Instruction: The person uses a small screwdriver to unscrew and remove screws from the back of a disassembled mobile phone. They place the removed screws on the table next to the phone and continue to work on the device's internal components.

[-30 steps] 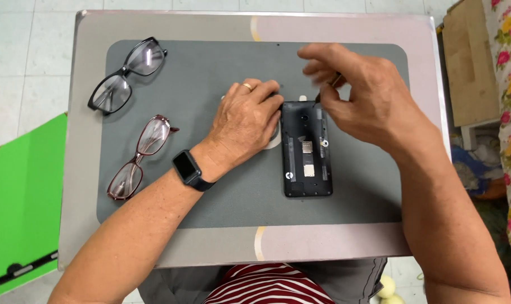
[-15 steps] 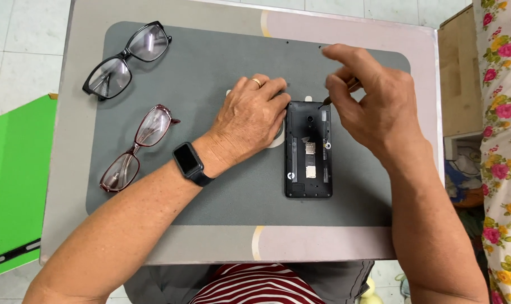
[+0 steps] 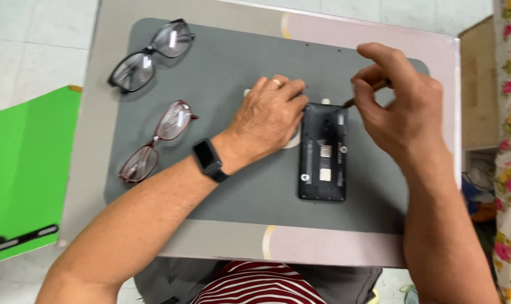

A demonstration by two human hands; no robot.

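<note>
- Head view, looking straight down at a small bench (image 3: pixel 430 62) covered by a grey mat (image 3: pixel 238 62); person seated, striped shirt at the bottom edge
- Opened black phone (image 3: pixel 322 153) lies flat on the mat, right of centre, back cover off, inner parts showing
- Left hand (image 3: pixel 269 115) rests palm down just beside the phone's upper left edge; fingers (image 3: pixel 292 93) close together and curled, touching the phone's top corner; ring on one finger; black smartwatch (image 3: pixel 209 159) on the wrist
- Right hand (image 3: pixel 402 107) above the phone's upper right; fingers pinched on a thin tool (image 3: pixel 359 97), its tip at the phone's top edge
- Black-framed glasses (image 3: pixel 148 56) at the mat's upper left; red-framed glasses (image 3: pixel 157 141) below them, well apart from the hands
- Green board (image 3: pixel 19 169) on the floor, left
</note>
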